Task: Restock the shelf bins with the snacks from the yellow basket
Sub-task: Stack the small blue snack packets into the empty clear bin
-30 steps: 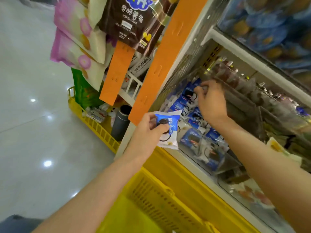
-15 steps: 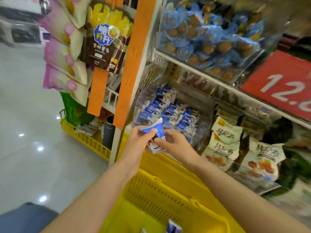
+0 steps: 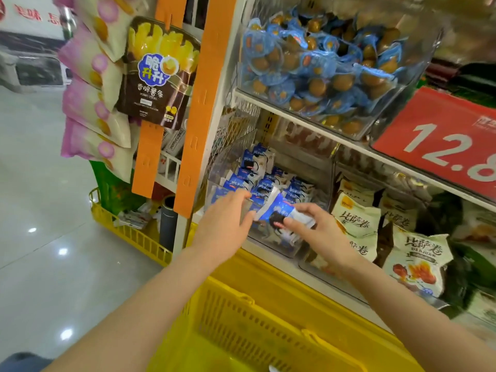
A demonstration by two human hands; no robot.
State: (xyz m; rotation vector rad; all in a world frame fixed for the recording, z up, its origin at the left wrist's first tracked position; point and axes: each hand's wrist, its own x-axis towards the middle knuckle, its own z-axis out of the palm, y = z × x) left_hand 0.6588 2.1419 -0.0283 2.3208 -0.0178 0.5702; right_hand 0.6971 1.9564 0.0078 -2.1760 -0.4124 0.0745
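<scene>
Left hand [image 3: 225,221] fingers extended; right hand [image 3: 314,226] in pinching grip.

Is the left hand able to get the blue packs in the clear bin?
Probably yes: the left hand is open in front of the clear bin, whose top is uncovered, and the blue packs lie just beyond the fingers.

The brown bag [image 3: 158,73] says "脆升升", "香脆薯条" and "POTATO STICKS". The red sign [image 3: 442,146] shows big white numbers, "12.8". The pale packs [image 3: 357,224] say "比萨卷".
</scene>
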